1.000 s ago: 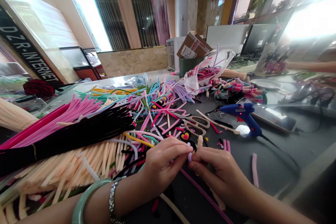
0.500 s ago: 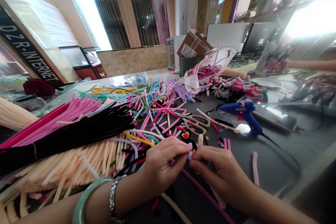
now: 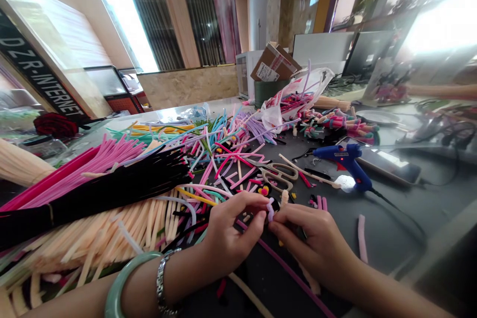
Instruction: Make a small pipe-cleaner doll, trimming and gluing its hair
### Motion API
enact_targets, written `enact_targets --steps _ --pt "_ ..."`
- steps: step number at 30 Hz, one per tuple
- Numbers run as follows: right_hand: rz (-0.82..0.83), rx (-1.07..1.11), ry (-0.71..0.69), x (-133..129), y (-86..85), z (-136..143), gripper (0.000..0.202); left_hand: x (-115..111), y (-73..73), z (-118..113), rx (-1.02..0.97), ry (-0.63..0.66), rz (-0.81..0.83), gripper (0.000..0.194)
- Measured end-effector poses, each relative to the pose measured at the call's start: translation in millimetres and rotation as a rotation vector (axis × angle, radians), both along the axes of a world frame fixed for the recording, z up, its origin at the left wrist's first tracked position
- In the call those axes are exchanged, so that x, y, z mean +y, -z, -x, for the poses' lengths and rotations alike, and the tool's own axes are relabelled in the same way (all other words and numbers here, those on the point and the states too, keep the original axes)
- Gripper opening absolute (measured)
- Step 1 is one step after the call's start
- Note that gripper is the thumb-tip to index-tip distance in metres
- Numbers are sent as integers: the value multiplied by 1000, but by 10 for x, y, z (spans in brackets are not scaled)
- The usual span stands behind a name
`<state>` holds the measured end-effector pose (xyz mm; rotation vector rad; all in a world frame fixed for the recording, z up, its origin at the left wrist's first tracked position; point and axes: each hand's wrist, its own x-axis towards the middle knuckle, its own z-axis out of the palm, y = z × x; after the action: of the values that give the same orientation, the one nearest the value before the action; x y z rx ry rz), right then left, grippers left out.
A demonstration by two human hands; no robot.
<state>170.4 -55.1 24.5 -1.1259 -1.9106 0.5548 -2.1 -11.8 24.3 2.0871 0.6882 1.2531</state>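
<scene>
Pinched between the fingers of my right hand (image 3: 315,238) is a small pipe-cleaner piece with a beige stub (image 3: 284,198) sticking up and a black part beside it; most of it is hidden by the fingers. At its left side is a short curled lavender pipe cleaner (image 3: 271,210). The thumb and index finger of my left hand (image 3: 233,228) close on that lavender bit, the two fingertips slightly apart. Just beyond the hands lie scissors (image 3: 279,173) with beige handles and a small red and yellow fuzzy piece (image 3: 264,190).
A blue glue gun (image 3: 345,159) stands at right, its cord trailing forward, near a phone (image 3: 391,164). Bundles of black (image 3: 112,194), pink (image 3: 119,151) and beige pipe cleaners (image 3: 112,236) cover the left. A plastic bag (image 3: 274,117) and pipe-cleaner dolls (image 3: 346,124) are behind.
My left thumb has dropped away from the index finger, and more of the lavender pipe cleaner shows. The right hand has hardly moved.
</scene>
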Motion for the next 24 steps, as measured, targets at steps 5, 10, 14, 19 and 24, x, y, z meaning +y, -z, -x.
enact_targets --steps 5,10,14,19,24 --pt "-52 -94 47 17 44 12 27 -1 27 -9 -64 106 323 18" --pt "-81 -117 50 26 64 18 24 20 21 -28 -92 169 490 18" --pt "-86 -83 99 12 27 23 16 25 30 -28 -135 184 559 19" --pt "-129 -47 125 8 -28 28 14 32 45 -24 -161 236 596 21" --pt "-117 -51 151 3 0 12 13 36 42 -35 -155 229 568 31"
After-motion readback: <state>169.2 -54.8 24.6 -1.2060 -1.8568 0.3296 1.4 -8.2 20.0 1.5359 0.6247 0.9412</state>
